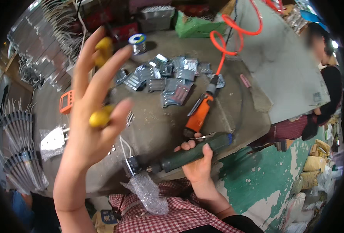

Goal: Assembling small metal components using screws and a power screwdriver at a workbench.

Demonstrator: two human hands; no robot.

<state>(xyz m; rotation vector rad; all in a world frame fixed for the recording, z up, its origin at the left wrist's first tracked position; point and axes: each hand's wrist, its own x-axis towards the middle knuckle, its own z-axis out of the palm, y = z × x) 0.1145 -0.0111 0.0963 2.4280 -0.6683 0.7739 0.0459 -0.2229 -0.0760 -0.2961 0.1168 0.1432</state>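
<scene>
Desk [158, 130]: work sits at its near edge, presumably for close reach. Left hand [88, 134] is raised over it, fingers spread apart, gripping nothing visible. Right hand [199, 169] has its fingers clamped round the barrel of the dark green power screwdriver [193, 155], apparently to aim its bit at the black connector block [132, 166] by the desk edge. Bubble wrap [150, 194] below the block likely guards a part.

Unclear: the wrap obscures its contents; bit contact with the block cannot be told; yellow patches [99, 119] at the left fingers, perhaps finger cots, are blurred.
</scene>
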